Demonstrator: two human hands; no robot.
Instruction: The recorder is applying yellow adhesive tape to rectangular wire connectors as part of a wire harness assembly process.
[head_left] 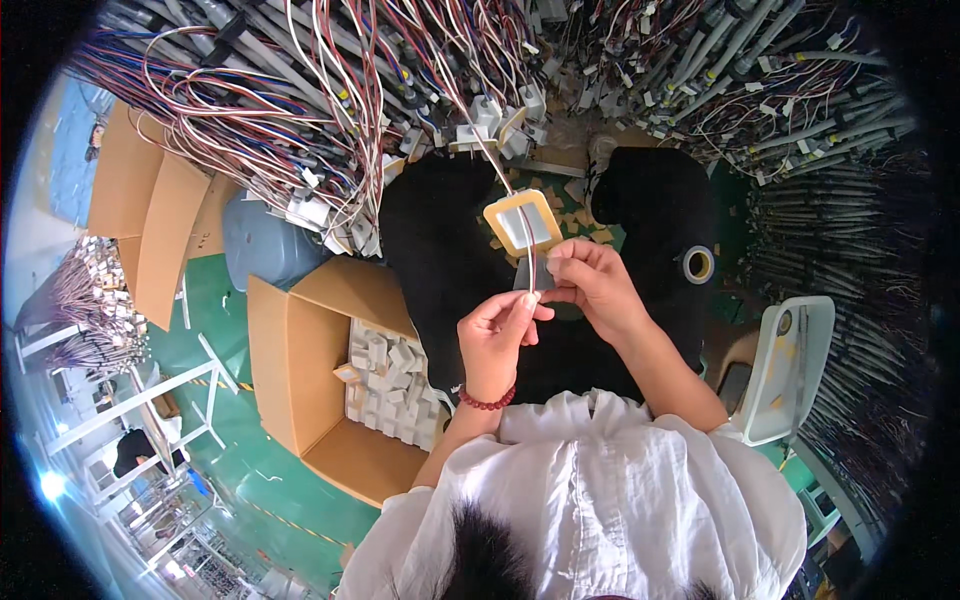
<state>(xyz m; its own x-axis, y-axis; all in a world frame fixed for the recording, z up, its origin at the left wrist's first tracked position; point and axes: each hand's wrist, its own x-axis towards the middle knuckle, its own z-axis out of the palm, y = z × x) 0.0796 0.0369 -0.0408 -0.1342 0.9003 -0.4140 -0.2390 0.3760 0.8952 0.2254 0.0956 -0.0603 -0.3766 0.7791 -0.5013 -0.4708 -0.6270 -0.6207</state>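
My left hand (494, 345), with a red bead bracelet at the wrist, pinches the lower ends of a few thin wires (531, 255) between thumb and fingertips. Close beside it, my right hand (603, 298) is closed at the fingertips on a small grey, see-through piece (538, 273) that lies behind the wires. Just beyond both hands is a square white part with a tan rim (495, 214). The wires run down across its face from the bundle above. Whether they pass through it, I cannot tell.
Thick bundles of grey cables with loose wires (290, 85) hang across the far side. An open cardboard box (285, 375) of small white parts (388, 385) stands at my left. To my right are a tape roll (697, 264) and a white plastic tray-like piece (800, 365).
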